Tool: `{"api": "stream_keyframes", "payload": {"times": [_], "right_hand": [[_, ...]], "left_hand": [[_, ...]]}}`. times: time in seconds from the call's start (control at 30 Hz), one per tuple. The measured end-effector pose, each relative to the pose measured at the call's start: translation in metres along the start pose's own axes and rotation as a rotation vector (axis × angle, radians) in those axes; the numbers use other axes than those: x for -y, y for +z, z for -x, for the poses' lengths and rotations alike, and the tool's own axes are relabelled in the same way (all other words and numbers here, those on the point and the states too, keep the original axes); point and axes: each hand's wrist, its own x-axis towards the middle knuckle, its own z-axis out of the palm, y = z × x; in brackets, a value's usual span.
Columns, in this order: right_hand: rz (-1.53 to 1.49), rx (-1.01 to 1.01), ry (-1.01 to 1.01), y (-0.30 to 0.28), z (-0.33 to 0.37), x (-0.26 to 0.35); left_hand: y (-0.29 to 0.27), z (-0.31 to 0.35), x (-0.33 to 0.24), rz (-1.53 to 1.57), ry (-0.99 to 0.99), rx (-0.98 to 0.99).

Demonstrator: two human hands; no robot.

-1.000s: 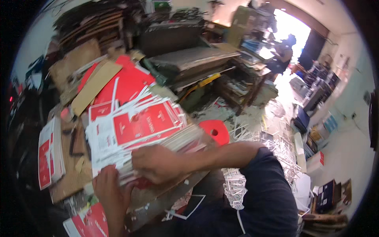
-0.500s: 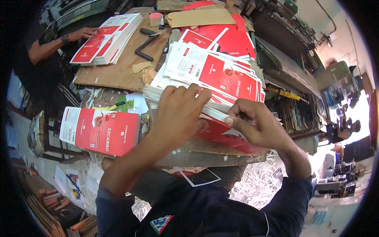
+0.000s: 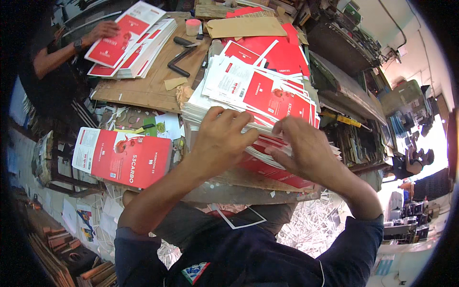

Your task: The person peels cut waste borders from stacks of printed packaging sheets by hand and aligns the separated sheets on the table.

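A tall, uneven stack of red and white printed sheets (image 3: 272,93) rises at the table's front. My left hand (image 3: 222,136) curls over the stack's near edge, fingers and thumb closed on a batch of sheets. Beside it, at the right part of that edge, my right hand (image 3: 303,148) has its thumb apart from its raised fingers, slightly blurred. Sheet edges fan out between the hands. Below them, a red printed face (image 3: 267,172) shows, partly covered by my hands and wrists.
A second pile of red and white sheets (image 3: 134,158) sits at the left. Across the table, a co-worker's hand (image 3: 103,31) holds a sheet over another pile (image 3: 153,52). A black angled tool (image 3: 179,62), a pink-lidded jar (image 3: 193,27) and brown card (image 3: 246,27) lie farther back. Paper strips (image 3: 313,220) litter the floor.
My right thumb and fingers have parted from their pinch, and the sheet edges between my hands have spread. The co-worker has lifted a sheet off the far pile.
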Motion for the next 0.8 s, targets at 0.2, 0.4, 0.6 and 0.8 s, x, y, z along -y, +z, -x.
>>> {"api": "stream_keyframes", "payload": {"times": [0.2,0.4,0.6,0.8], "right_hand": [[0.183,0.078,0.025,0.023,-0.019,-0.024],[0.134,0.262,0.096,0.017,-0.026,-0.026],[0.118,0.193,0.175,0.008,-0.046,-0.04],[0.2,0.106,-0.032,0.021,-0.038,-0.047]], "left_hand": [[-0.003,0.002,0.001,-0.013,0.033,0.053],[-0.034,0.022,-0.007,0.055,0.245,-0.15],[-0.119,0.079,-0.067,-0.013,0.187,0.256],[-0.079,0.096,-0.085,0.357,-0.119,0.771]]}}
